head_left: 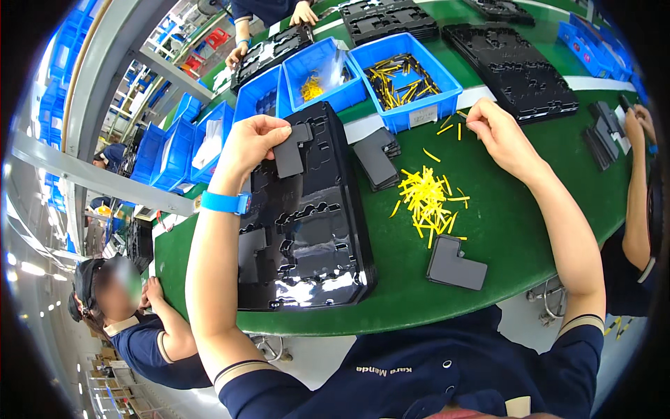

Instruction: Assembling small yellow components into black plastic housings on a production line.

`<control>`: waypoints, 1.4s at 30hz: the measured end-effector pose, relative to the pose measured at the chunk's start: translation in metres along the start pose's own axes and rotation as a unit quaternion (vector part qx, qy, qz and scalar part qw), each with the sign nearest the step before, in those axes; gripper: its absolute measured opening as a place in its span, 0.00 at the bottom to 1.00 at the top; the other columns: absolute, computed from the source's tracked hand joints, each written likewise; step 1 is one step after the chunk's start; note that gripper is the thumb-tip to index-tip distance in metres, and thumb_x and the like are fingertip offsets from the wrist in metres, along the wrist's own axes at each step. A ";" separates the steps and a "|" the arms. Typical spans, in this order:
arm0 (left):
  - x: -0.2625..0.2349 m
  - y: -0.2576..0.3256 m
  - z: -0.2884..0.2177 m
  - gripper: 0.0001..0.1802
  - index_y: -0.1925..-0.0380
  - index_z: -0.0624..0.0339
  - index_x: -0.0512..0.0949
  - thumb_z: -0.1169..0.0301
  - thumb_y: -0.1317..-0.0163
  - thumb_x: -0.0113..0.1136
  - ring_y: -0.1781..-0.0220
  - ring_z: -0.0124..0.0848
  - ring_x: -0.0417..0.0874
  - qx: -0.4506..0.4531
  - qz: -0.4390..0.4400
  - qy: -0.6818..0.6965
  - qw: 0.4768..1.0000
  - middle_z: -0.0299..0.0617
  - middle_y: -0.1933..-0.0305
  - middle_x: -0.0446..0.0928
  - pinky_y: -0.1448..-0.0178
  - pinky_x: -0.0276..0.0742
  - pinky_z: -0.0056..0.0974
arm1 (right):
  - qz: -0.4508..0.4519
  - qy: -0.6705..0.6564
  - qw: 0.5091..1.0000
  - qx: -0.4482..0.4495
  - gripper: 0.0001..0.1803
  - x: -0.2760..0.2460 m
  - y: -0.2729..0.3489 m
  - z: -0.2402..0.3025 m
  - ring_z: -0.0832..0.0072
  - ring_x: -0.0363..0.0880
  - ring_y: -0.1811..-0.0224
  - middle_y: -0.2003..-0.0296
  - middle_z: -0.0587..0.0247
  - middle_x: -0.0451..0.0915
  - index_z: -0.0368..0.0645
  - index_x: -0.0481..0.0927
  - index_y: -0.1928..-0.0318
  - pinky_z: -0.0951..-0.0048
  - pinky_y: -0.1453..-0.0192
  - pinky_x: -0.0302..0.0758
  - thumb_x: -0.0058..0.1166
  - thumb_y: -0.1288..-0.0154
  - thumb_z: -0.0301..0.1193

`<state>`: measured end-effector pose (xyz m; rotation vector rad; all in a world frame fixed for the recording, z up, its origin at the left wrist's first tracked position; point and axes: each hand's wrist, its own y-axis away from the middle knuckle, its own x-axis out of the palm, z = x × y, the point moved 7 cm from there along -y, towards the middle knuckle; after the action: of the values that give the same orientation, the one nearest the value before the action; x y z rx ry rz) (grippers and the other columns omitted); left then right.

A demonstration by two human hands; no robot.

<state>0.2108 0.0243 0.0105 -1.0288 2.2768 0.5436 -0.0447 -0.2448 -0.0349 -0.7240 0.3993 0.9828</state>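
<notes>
My left hand (258, 143) grips a dark grey L-shaped plate (290, 155) by its upper edge, above a black moulded tray (328, 234) on a stack of trays. One more grey plate lies in the tray's lower left. My right hand (494, 133) is closed in a pinch, a thin dark-and-yellow strip (461, 114) at its fingertips. A few yellow strips lie just beside it. Between my arms is a heap of yellow strips (427, 201). Stacked L-shaped plates (377, 159) sit right of the tray, and another stack of plates (455, 264) is nearer me.
A blue bin (450, 105) with black-and-yellow strips stands beyond my hands, beside another blue bin (289, 66) with yellow strips and clear bags. More black trays (520, 84) lie at the back right. Co-workers' hands (638, 126) work at the right and far side of the green table (516, 237).
</notes>
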 end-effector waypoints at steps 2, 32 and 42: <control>-0.002 -0.002 -0.004 0.07 0.68 0.60 0.79 0.70 0.44 0.65 0.76 0.17 0.73 0.021 -0.039 -0.028 0.999 0.30 0.75 0.77 0.73 0.70 0.23 | 0.005 -0.007 1.000 0.010 0.03 0.001 -0.001 0.005 0.64 0.73 0.67 0.69 0.55 0.72 0.34 0.69 0.66 0.68 0.59 0.70 0.49 0.38 0.21; 0.157 0.083 -0.121 0.11 0.67 0.59 0.79 0.63 0.44 0.62 0.71 0.31 0.81 0.271 0.090 -0.052 0.957 0.40 0.72 0.81 0.65 0.76 0.35 | 0.147 -0.259 0.952 0.070 0.15 0.033 0.022 0.045 0.84 0.75 0.70 0.69 0.69 0.76 0.35 0.74 0.51 0.81 0.64 0.75 0.52 0.40 0.18; 0.154 0.079 -0.118 0.09 0.69 0.58 0.78 0.64 0.43 0.58 0.67 0.42 0.83 0.248 0.074 -0.010 0.966 0.44 0.71 0.82 0.61 0.78 0.42 | 0.087 -0.147 0.985 -0.019 0.06 0.014 0.024 0.063 0.86 0.73 0.75 0.75 0.67 0.78 0.35 0.78 0.66 0.81 0.71 0.71 0.61 0.45 0.20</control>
<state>0.0272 -0.0771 0.0086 -0.6035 2.3113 0.0261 -0.0585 -0.1831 -0.0080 -0.5725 0.1885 1.2458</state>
